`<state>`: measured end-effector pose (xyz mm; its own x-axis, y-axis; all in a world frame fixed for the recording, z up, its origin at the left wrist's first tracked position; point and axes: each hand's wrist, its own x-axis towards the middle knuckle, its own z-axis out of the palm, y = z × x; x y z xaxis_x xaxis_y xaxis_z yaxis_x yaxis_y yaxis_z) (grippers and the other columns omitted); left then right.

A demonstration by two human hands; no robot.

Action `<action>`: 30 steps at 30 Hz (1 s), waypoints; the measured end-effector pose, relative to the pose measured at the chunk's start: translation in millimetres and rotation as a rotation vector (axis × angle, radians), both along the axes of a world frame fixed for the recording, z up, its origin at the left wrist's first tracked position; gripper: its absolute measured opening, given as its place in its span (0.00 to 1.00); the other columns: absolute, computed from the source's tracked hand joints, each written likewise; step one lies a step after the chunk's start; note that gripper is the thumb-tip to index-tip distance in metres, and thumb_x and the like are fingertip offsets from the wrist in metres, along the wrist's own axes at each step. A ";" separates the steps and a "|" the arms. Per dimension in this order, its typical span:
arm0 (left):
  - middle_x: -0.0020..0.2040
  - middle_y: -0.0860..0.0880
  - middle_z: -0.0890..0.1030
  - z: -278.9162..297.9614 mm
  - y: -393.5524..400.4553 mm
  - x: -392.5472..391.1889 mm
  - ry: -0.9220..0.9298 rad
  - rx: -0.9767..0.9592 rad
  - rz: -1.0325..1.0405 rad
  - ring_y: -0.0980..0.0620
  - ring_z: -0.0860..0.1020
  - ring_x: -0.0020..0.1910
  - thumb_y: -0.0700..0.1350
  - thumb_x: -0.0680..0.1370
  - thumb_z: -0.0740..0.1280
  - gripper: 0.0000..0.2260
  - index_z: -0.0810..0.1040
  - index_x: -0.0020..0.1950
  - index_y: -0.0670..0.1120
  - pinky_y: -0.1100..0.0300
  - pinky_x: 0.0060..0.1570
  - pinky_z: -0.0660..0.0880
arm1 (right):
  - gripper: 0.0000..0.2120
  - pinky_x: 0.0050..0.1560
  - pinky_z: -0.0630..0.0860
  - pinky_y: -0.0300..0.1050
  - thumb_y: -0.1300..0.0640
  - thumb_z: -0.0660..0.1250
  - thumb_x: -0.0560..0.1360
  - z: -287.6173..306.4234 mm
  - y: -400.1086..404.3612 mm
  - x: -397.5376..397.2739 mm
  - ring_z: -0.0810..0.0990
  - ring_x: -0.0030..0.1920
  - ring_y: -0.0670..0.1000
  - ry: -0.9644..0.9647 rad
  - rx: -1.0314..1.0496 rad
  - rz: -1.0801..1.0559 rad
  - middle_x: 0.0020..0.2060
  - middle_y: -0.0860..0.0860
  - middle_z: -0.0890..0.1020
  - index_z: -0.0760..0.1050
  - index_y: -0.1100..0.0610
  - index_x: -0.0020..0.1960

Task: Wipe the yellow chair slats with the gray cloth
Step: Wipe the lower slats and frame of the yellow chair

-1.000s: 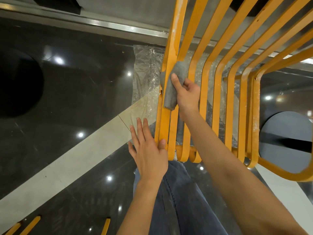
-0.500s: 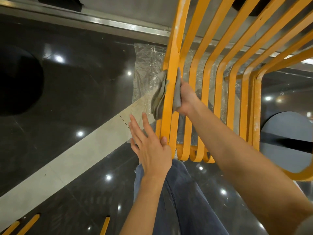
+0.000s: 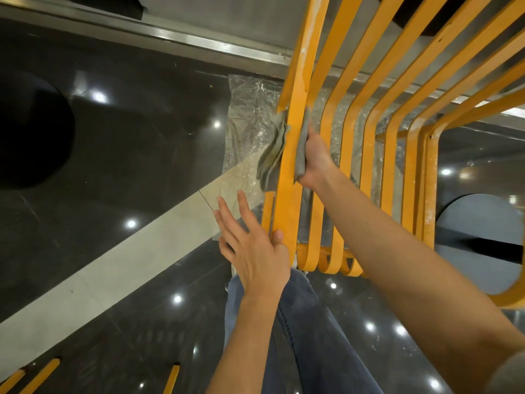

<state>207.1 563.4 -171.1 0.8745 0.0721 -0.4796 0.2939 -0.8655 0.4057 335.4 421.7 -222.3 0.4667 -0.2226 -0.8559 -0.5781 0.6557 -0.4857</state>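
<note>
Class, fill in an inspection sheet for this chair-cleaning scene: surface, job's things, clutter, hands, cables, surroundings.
Surface: dark glossy floor with a pale stripe.
Job's things: gray cloth wrapped round the outermost yellow slat; white dusty marks on several slats.
Clutter: clear plastic sheet under the chair.
Hands: right hand grips the cloth; left hand braces the slat lower down, thumb on it, fingers straight.
Cables: nothing seen.
Surroundings: metal strip along the floor; the person's jeans.
</note>
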 end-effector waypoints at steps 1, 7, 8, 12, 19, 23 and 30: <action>0.80 0.44 0.42 -0.3 0.8 0.5 0.001 0.003 0.000 0.42 0.44 0.79 0.48 0.75 0.71 0.43 0.44 0.80 0.51 0.40 0.73 0.54 | 0.25 0.60 0.79 0.56 0.35 0.57 0.80 3.2 -1.2 6.8 0.81 0.46 0.55 -0.012 -0.043 -0.010 0.40 0.53 0.81 0.81 0.55 0.44; 0.81 0.44 0.44 -2.9 -2.0 -1.8 -0.016 -0.020 0.027 0.42 0.45 0.79 0.46 0.75 0.70 0.43 0.45 0.80 0.52 0.38 0.72 0.55 | 0.22 0.73 0.69 0.58 0.48 0.60 0.83 5.6 32.8 -37.1 0.76 0.68 0.55 -0.264 -0.513 0.042 0.64 0.58 0.80 0.74 0.61 0.69; 0.80 0.44 0.44 -2.9 -2.4 -2.3 -0.008 -0.033 0.030 0.42 0.44 0.79 0.45 0.75 0.69 0.42 0.44 0.80 0.52 0.38 0.72 0.54 | 0.24 0.73 0.69 0.59 0.49 0.61 0.82 4.6 43.2 -54.5 0.73 0.71 0.56 -0.326 -0.598 0.084 0.68 0.59 0.77 0.71 0.63 0.72; 0.80 0.44 0.45 -3.2 0.6 -4.7 -0.009 -0.056 0.046 0.42 0.43 0.79 0.46 0.76 0.68 0.40 0.45 0.80 0.51 0.39 0.72 0.53 | 0.21 0.49 0.81 0.51 0.52 0.65 0.81 11.9 67.5 -95.7 0.84 0.50 0.54 -0.305 -0.775 0.153 0.51 0.55 0.85 0.73 0.60 0.70; 0.80 0.47 0.45 -5.0 5.2 -10.6 0.002 -0.048 0.066 0.44 0.44 0.79 0.53 0.78 0.66 0.39 0.45 0.80 0.52 0.38 0.73 0.54 | 0.16 0.40 0.74 0.48 0.52 0.68 0.79 19.4 14.6 -8.4 0.78 0.38 0.49 -0.273 -0.728 0.074 0.36 0.59 0.82 0.80 0.66 0.44; 0.80 0.47 0.46 -4.2 4.9 -9.5 0.012 -0.050 0.071 0.44 0.45 0.79 0.53 0.78 0.66 0.38 0.46 0.80 0.52 0.38 0.73 0.55 | 0.25 0.58 0.78 0.61 0.47 0.63 0.82 13.6 19.5 -31.9 0.81 0.52 0.66 -0.149 -0.382 0.022 0.52 0.70 0.80 0.75 0.72 0.59; 0.80 0.46 0.48 -3.8 7.5 -12.3 -0.012 -0.050 0.065 0.44 0.45 0.79 0.56 0.78 0.65 0.37 0.47 0.80 0.52 0.39 0.72 0.54 | 0.19 0.40 0.70 0.47 0.43 0.53 0.84 20.8 32.1 -50.4 0.74 0.35 0.50 0.040 -0.181 0.122 0.34 0.51 0.73 0.77 0.54 0.51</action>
<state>194.8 570.8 -174.9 0.8744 0.1056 -0.4737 0.3439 -0.8234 0.4514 285.1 453.8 -201.4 0.4659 -0.3188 -0.8254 -0.6688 0.4839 -0.5644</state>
